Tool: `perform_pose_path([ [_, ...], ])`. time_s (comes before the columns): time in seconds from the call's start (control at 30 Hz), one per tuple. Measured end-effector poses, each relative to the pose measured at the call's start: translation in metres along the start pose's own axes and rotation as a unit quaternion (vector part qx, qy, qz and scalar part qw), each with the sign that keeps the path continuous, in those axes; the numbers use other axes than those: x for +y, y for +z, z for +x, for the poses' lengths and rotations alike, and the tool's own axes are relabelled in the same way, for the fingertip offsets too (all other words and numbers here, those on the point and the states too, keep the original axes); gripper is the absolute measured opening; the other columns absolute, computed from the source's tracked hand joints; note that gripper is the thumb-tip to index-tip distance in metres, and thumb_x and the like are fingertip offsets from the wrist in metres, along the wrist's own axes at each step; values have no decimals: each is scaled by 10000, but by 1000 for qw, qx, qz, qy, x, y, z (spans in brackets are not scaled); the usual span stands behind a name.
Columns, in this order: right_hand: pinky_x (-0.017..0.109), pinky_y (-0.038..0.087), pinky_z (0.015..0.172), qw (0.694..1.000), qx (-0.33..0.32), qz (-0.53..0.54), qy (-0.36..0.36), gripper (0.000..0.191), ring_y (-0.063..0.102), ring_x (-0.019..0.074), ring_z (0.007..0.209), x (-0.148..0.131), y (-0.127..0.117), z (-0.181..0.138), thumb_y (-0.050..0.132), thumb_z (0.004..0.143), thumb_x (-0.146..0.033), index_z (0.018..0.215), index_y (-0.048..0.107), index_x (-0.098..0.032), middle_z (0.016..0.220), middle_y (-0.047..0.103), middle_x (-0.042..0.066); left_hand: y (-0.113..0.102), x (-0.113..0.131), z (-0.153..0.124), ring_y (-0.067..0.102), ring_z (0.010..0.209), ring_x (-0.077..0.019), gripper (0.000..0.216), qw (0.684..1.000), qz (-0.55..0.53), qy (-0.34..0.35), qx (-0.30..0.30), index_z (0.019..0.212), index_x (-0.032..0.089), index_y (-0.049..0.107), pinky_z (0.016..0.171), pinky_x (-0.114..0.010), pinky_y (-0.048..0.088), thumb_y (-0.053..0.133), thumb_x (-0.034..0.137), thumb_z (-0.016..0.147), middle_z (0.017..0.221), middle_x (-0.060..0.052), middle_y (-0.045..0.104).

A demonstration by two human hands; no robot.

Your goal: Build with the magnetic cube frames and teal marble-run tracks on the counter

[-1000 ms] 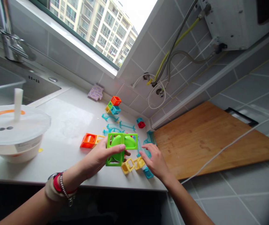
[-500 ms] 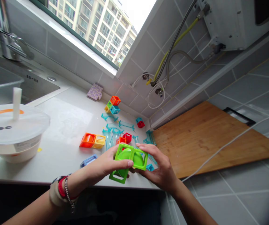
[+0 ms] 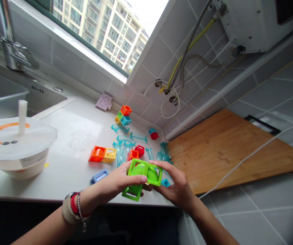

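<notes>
Both hands hold a joined piece of green toy blocks (image 3: 138, 169) above the counter's front edge. My left hand (image 3: 120, 180) grips it from the left, thumb laid across its face. On the other side, my right hand (image 3: 174, 182) has its fingers on the top corner and underneath. Just behind the piece sit a red-orange block (image 3: 133, 154) and a red block (image 3: 140, 150). An orange block (image 3: 97, 154) joined to a yellow block (image 3: 110, 155) lies to the left, with a blue-violet block (image 3: 99, 176) nearer me. A light-blue block (image 3: 165, 183) shows beside my right hand.
Clear teal track pieces (image 3: 123, 149) spread over the white counter (image 3: 67, 136). A small block stack (image 3: 123, 115) stands near the wall. A lidded bowl with a straw (image 3: 18, 146) is at left by the sink (image 3: 46, 97). A wooden board (image 3: 225, 153) leans at right.
The view has shifted slightly. Both hands keep their hold on the green blocks, which sit a little further right in the picture.
</notes>
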State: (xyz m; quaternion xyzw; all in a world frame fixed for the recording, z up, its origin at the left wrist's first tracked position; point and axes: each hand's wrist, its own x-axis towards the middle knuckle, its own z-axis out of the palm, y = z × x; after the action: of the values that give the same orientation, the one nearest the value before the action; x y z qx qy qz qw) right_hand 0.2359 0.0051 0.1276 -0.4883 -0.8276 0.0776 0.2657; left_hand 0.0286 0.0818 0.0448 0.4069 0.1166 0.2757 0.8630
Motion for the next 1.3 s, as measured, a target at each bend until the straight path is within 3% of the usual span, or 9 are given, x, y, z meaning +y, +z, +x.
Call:
perform_pose_path([
  [0.13,446,544,1097,999,6,1,37,671,630,299,1303,5,6,-13,805,876,-321,1468,490,-307,1413,647,107,5,-5,1,780,865,-279,433,999,-21,-25,6,1138,166,632,730,-347,605,842,362,815,1017,-137,785],
  [0.27,535,524,1112,992,75,4,97,865,508,367,1418,8,14,-44,829,828,-423,1556,376,-312,1542,513,140,13,-9,1,782,800,-279,475,995,-74,-50,44,1127,153,690,688,-347,610,700,567,894,993,-152,792],
  [0.47,501,588,1028,961,166,77,207,585,629,367,1289,18,36,-123,673,921,-499,1461,529,-326,1466,584,143,16,-6,4,775,748,-270,810,989,-80,-86,92,1125,107,755,608,-325,583,363,791,940,1046,-181,781],
  [0.6,414,652,912,934,224,120,249,345,711,329,1171,24,52,-165,629,959,-415,1292,677,-339,1297,702,117,10,-9,10,753,680,-253,834,987,-73,-80,120,1068,102,763,560,-310,564,338,807,933,948,-176,788],
  [0.73,369,651,905,935,222,109,254,276,724,305,1135,27,45,-173,663,945,-379,1210,724,-336,1237,729,96,4,-3,12,744,651,-256,765,981,-69,-58,170,1006,102,753,560,-333,580,388,772,944,876,-167,782],
  [0.87,367,624,940,949,191,78,237,261,697,291,1161,29,21,-141,660,955,-388,1200,726,-330,1241,718,82,-5,21,6,749,667,-252,621,970,-59,20,235,1013,102,724,576,-342,601,424,646,1002,852,-146,770],
  [1.03,393,605,919,969,121,108,187,263,699,267,1079,33,6,-55,628,973,-410,1188,720,-291,1198,723,81,-24,46,-1,726,639,-210,615,951,-90,92,280,1002,114,706,541,-305,591,348,614,1037,802,-110,748],
  [1.17,386,592,891,972,78,135,176,257,700,252,1056,52,22,27,633,958,-423,1128,732,-257,1132,741,68,-33,54,-3,716,619,-203,616,932,-110,108,327,984,124,696,529,-302,586,306,596,1050,791,-102,742],
  [1.3,366,578,841,968,64,145,196,312,704,235,1004,90,54,113,669,918,-391,1164,695,-200,1182,724,98,-37,58,-3,697,595,-207,588,928,-143,108,325,987,148,670,513,-305,572,283,586,1052,758,-89,722],
])
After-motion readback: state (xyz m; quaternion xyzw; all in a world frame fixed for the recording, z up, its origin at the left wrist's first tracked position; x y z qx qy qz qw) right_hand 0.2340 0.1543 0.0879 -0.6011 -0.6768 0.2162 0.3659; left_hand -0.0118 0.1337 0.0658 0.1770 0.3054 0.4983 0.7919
